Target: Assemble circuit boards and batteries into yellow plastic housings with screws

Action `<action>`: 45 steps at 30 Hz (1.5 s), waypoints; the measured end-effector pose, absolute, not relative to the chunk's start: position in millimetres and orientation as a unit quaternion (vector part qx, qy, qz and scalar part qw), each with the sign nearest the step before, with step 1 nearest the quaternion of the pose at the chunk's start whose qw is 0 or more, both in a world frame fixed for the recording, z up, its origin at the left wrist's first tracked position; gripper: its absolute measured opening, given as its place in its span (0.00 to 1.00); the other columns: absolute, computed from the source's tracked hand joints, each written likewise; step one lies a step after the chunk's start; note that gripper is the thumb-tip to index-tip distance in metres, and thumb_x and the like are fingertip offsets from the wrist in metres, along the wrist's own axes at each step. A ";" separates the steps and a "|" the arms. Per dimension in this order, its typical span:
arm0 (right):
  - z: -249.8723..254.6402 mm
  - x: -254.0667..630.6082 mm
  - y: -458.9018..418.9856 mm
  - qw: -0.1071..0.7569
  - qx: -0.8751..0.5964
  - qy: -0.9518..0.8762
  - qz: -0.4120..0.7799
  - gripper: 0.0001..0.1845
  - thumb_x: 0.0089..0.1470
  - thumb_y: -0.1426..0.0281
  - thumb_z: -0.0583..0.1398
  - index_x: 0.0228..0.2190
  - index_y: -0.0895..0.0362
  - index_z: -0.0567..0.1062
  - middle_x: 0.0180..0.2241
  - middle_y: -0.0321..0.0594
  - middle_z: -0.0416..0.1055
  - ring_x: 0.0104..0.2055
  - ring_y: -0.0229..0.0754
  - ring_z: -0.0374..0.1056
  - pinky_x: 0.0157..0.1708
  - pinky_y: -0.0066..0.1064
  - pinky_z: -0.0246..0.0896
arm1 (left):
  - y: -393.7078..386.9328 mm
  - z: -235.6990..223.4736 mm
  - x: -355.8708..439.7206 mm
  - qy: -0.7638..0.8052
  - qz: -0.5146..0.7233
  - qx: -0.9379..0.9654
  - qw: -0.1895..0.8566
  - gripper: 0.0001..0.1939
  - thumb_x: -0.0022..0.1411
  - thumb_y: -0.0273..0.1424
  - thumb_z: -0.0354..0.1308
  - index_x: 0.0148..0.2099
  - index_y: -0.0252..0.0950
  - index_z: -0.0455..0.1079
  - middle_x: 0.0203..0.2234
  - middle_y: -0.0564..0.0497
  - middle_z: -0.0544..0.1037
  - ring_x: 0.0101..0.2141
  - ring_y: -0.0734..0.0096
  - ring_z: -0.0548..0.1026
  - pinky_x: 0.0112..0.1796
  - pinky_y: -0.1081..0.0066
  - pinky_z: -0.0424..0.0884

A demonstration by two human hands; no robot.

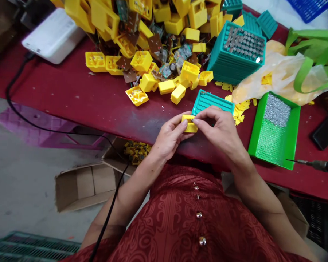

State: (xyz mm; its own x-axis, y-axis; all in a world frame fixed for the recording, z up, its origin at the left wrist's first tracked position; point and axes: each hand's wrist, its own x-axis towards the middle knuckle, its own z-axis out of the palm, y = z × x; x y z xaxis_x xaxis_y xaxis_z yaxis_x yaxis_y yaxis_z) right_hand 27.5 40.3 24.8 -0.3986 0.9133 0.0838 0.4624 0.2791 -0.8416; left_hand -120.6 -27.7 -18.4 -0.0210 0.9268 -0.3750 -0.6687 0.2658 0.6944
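Observation:
My left hand (171,136) holds a small yellow plastic case (190,127) over the table's front edge, thumb on top and fingers beneath. At the case's right side, my right hand (218,125) has its thumb and forefinger pinched together, touching the case. Whatever sits between those fingertips is too small to make out. Just behind the hands lies a teal ribbed tray (211,103), partly covered by my right hand. Small yellow plastic pieces (240,111) are scattered to its right.
A heap of yellow cases (142,61) with circuit boards covers the back. Stacked teal trays (235,54) carry round metal discs. To the right are a green basket (296,131) of small metal parts, a screwdriver bit (303,161) and a phone (325,133). A black cable (57,130) hangs at left.

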 end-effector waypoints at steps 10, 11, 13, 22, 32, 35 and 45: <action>12.4 30.4 41.6 0.306 -0.501 -0.728 0.354 0.04 0.56 0.71 0.66 0.28 0.56 0.78 0.30 0.36 0.74 0.33 0.37 0.67 0.37 0.33 0.61 | -30.2 -26.9 -114.1 0.461 0.595 0.221 0.620 0.23 0.63 0.42 0.72 0.56 0.37 0.79 0.50 0.45 0.85 0.46 0.65 0.84 0.46 0.68 0.82; 13.0 34.9 48.4 0.319 -0.505 -0.726 0.341 0.04 0.56 0.70 0.65 0.29 0.56 0.79 0.30 0.36 0.75 0.33 0.37 0.68 0.38 0.33 0.62 | -29.9 -27.5 -115.2 0.457 0.594 0.215 0.626 0.23 0.62 0.43 0.73 0.56 0.37 0.79 0.49 0.45 0.85 0.45 0.66 0.84 0.45 0.69 0.83; 13.0 42.5 66.6 0.341 -0.523 -0.725 0.291 0.04 0.57 0.72 0.64 0.30 0.57 0.79 0.31 0.37 0.76 0.35 0.38 0.70 0.41 0.34 0.64 | -29.3 -28.0 -117.9 0.447 0.595 0.198 0.638 0.23 0.61 0.42 0.74 0.55 0.38 0.80 0.49 0.46 0.86 0.44 0.67 0.83 0.43 0.71 0.83; -1.4 20.4 121.5 0.161 -0.576 -0.792 0.121 0.13 0.63 0.75 0.60 0.44 0.60 0.84 0.46 0.51 0.80 0.52 0.54 0.73 0.57 0.46 0.65 | -28.8 -23.8 -125.9 0.429 0.599 0.147 0.660 0.19 0.57 0.32 0.77 0.52 0.38 0.83 0.44 0.48 0.86 0.41 0.71 0.83 0.42 0.73 0.83; -18.0 20.8 130.0 0.167 -0.579 -0.792 0.101 0.06 0.62 0.75 0.59 0.34 0.58 0.76 0.43 0.51 0.77 0.50 0.52 0.71 0.58 0.48 0.65 | -27.0 -25.3 -127.4 0.434 0.592 0.147 0.663 0.22 0.58 0.33 0.76 0.54 0.36 0.80 0.43 0.48 0.85 0.40 0.71 0.83 0.39 0.73 0.83; -12.4 27.3 129.3 0.237 -0.563 -0.773 0.170 0.05 0.59 0.75 0.60 0.30 0.57 0.73 0.37 0.44 0.76 0.43 0.45 0.70 0.52 0.42 0.66 | -27.1 -24.4 -127.6 0.434 0.592 0.146 0.663 0.21 0.58 0.33 0.75 0.53 0.36 0.81 0.44 0.48 0.85 0.40 0.70 0.83 0.39 0.73 0.83; 17.1 31.5 63.1 0.316 -0.444 -0.695 0.469 0.11 0.51 0.61 0.65 0.29 0.57 0.77 0.29 0.34 0.75 0.31 0.33 0.65 0.36 0.31 0.61 | -24.3 -22.9 -128.1 0.437 0.567 0.163 0.679 0.22 0.56 0.34 0.77 0.52 0.35 0.82 0.43 0.48 0.86 0.39 0.71 0.84 0.37 0.76 0.83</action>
